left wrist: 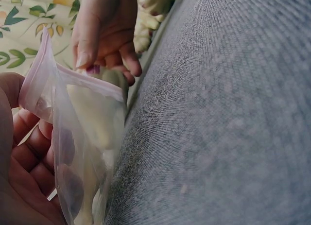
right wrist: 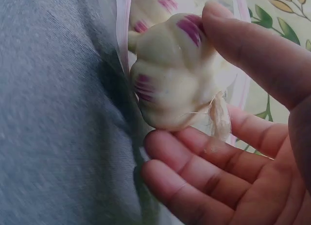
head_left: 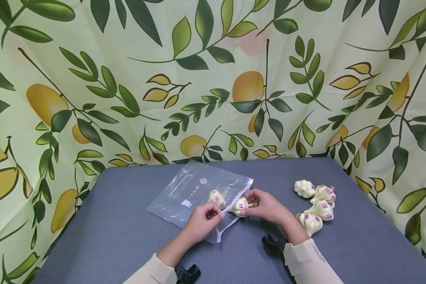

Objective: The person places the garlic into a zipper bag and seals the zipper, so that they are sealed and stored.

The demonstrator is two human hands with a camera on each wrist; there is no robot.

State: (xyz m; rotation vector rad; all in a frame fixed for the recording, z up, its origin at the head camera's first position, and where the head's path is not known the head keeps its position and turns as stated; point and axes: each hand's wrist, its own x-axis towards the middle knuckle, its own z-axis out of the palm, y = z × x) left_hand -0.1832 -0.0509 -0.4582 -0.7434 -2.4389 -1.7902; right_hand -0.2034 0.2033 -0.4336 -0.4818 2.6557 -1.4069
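Garlic bulb [head_left: 240, 206] was gripped by right hand [head_left: 268, 205], stem palmward, right at mouth of bag [head_left: 168, 203]; rim [head_left: 240, 192] was pinched by left hand [head_left: 202, 221].

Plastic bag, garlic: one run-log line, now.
left hand: pinches plastic bag | right hand: holds garlic bulb at bag mouth | inside bag: another bulb | loose bulbs on table

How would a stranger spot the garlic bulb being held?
On the grey table lies a clear zip bag. At its open mouth, the person's right grip holds the garlic bulb. One bulb sits inside the bag, others lie grouped farther right; only this one is held.
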